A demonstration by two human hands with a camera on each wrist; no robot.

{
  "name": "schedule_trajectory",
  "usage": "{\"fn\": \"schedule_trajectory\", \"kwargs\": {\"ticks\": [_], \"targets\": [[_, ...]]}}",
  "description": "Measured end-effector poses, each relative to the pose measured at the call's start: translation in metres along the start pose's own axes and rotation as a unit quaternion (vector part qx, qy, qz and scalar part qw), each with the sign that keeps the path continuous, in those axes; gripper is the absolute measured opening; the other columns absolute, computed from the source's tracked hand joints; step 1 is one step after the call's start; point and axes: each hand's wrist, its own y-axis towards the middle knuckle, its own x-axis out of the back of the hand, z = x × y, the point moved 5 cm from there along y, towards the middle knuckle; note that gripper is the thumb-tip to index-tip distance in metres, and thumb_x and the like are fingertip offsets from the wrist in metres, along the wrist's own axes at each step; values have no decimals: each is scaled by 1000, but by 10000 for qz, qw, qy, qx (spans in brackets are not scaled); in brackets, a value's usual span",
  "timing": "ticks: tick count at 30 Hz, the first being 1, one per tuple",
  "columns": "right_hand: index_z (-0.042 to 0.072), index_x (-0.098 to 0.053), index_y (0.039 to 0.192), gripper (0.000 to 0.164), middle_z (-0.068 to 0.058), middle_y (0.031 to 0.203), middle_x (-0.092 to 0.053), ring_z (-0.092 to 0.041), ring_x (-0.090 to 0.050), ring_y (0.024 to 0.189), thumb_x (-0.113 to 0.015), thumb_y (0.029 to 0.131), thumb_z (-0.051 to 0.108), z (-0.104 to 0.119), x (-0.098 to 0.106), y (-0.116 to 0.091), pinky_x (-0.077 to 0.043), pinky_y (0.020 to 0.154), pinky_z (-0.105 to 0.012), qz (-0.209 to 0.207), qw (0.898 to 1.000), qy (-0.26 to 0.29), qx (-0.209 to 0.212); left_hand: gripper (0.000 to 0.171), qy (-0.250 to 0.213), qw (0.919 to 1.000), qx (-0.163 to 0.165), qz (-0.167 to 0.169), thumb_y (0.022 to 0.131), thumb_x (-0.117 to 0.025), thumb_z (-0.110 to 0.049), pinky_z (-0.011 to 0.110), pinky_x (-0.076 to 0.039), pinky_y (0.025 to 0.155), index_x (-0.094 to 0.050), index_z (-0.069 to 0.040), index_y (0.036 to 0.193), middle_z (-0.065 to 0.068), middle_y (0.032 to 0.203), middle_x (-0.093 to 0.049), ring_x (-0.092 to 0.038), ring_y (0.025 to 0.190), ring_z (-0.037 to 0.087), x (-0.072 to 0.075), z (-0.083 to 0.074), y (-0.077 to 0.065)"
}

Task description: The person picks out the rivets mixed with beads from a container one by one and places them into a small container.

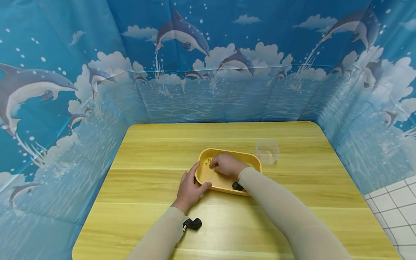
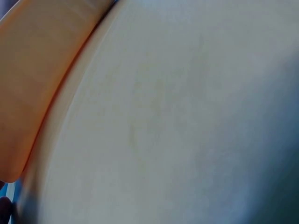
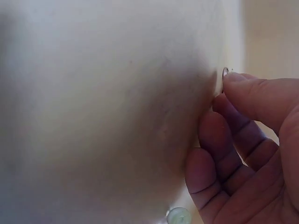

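Your left hand [image 1: 188,189] is spread wide at the left end of the yellow tray [image 1: 212,177], thumb on the near rim and fingers along the left wall, while your right hand [image 1: 227,165] reaches down inside with bent fingers, pinching a small ring-like piece [image 3: 225,73] at the tip of the thumb, as the right wrist view shows. Starting from the left, you have a blue curtain [image 1: 42,119] printed with dolphins, clouds and water, which also runs along the back and down the right side. Next comes your pale left sleeve [image 1: 159,231], with a black wrist device [image 1: 195,224] sticking out at its cuff. The tray sits on the wood-grain table [image 1: 146,187], a little right of the middle, and the left wrist view catches mostly its wall and a pale blurred surface. Toward the tray's left end, a few tiny yellowish pieces [image 1: 206,164] lie on the floor of the tray beside your right fingertips; their exact shapes are too small to tell. A pale green disc [image 3: 179,216] shows below your fingers in the right wrist view. Your right sleeve [image 1: 289,213] crosses the tray's near right part. Just beyond the far right corner stands a clear box [image 1: 267,151], and white tiles [image 1: 399,198] show at the far right.
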Motion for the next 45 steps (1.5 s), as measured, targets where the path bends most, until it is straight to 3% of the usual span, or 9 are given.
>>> {"fn": "schedule_trajectory", "kwargs": {"ticks": [20,45], "targets": [[18,-81,109,13,3,111,-78,-11,-65,95,-72,100,17,-2,-6,1,-57,94,-36,-45,9998,158,-148,94,11,10000,-69,-16,92,-79,-50,53,-14,134,-30,-21,167,9,160,-53,-50,148,31,-1,1,-2],[19,-80,99,10,6,99,-76,-9,-62,87,-71,100,16,-4,-11,3,-56,86,-32,-143,9996,122,-209,92,9,9997,-198,-114,92,-80,-47,58,-17,132,-33,-18,166,12,158,-55,-53,146,34,0,-1,0]]}}
